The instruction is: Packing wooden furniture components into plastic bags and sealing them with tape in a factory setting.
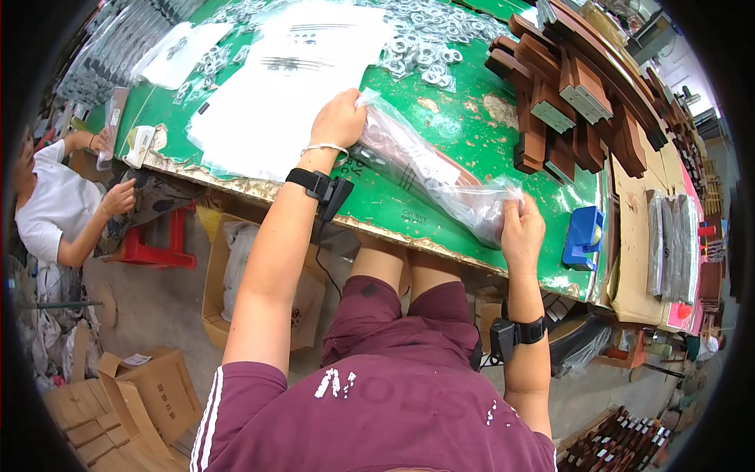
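A long clear plastic bag (pixel 431 169) with a brown wooden piece inside lies slanted on the green table (pixel 464 134). My left hand (pixel 340 118) grips the bag's upper end. My right hand (pixel 521 228) holds the lower end near the table's front edge. Both wrists wear black straps with small devices. A stack of empty clear bags and white sheets (pixel 275 94) lies just left of my left hand.
Brown wooden parts with metal brackets (pixel 578 102) are piled at the right. Metal washers (pixel 425 43) are heaped at the back. A blue tape dispenser (pixel 583 234) sits near my right hand. Another person (pixel 59 200) sits at the left. Cardboard boxes (pixel 141 393) stand on the floor.
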A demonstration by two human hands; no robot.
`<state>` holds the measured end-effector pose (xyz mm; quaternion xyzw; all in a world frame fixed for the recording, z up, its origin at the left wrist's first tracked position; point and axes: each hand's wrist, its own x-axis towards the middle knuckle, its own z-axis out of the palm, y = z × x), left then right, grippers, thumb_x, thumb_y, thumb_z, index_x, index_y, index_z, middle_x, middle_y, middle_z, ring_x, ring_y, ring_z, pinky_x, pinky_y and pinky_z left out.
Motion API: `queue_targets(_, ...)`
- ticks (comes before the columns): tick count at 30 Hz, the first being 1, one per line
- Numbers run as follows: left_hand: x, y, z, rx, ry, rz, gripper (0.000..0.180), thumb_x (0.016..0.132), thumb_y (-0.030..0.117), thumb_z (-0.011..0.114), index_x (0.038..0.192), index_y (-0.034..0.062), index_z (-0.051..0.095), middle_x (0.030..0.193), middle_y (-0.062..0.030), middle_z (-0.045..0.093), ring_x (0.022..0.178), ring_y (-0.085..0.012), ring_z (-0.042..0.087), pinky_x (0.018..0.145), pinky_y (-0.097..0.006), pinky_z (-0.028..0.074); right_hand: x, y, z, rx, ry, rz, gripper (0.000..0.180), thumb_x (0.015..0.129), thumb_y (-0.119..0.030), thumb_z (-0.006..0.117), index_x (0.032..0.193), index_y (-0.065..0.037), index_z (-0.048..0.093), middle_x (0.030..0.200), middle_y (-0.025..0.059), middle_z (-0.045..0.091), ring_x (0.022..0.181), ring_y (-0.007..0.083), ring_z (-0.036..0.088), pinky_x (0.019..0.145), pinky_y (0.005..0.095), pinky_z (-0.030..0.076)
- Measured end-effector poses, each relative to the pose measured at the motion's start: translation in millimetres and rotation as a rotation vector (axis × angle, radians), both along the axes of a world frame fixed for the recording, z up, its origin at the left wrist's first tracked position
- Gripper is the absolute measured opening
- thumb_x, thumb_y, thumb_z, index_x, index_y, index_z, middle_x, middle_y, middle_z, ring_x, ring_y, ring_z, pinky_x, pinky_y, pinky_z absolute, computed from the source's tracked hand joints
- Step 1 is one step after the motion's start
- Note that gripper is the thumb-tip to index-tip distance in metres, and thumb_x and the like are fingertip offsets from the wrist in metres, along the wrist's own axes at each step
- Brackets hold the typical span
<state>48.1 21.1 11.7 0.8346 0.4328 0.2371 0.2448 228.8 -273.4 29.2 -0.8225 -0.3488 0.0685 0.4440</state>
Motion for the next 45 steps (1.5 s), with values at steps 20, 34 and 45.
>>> queue_targets(20, -0.9, 2.0, -1.4, 0.009, 0.0, 0.002, 0.035, 0.092, 0.03, 0.045, 0.108, 0.0034, 0.062, 0.108, -0.0224, 0.065, 0.103, -0.0401, 0.06, 0.089, -0.047, 0.046, 22.0, 3.3, 9.5, -0.168, 0.339, 0.138, 0.044, 0.1, -0.04, 0.046, 0.091, -0.001, 0.066, 0.075, 0.0109, 0.063, 0.071, 0.0222, 0.058, 0.068, 0.0346, 0.045)
queue_targets(34, -0.4, 1.2, -5.7, -0.006, -0.006, -0.004, 0.035, 0.092, 0.029, 0.046, 0.109, 0.0033, 0.062, 0.108, -0.023, 0.065, 0.103, -0.0404, 0.06, 0.089, -0.047, 0.047, -20.7, 5.6, 22.0, -0.287, -0.177, 0.177, 0.043, 0.089, -0.038, 0.067, 0.117, -0.006, 0.06, 0.099, 0.0177, 0.067, 0.093, 0.0324, 0.064, 0.078, 0.0432, 0.049)
queue_targets(45, -2.2, 5.6, -5.6, -0.022, -0.099, 0.004, 0.034, 0.091, 0.027, 0.049, 0.11, 0.0025, 0.064, 0.104, -0.0242, 0.066, 0.1, -0.0414, 0.061, 0.087, -0.044, 0.047, 8.5, 8.9, 7.1, 0.175, 0.566, -0.051, 0.035, 0.099, -0.029, 0.057, 0.099, 0.003, 0.07, 0.089, -0.0008, 0.062, 0.075, 0.0072, 0.05, 0.066, 0.0219, 0.041)
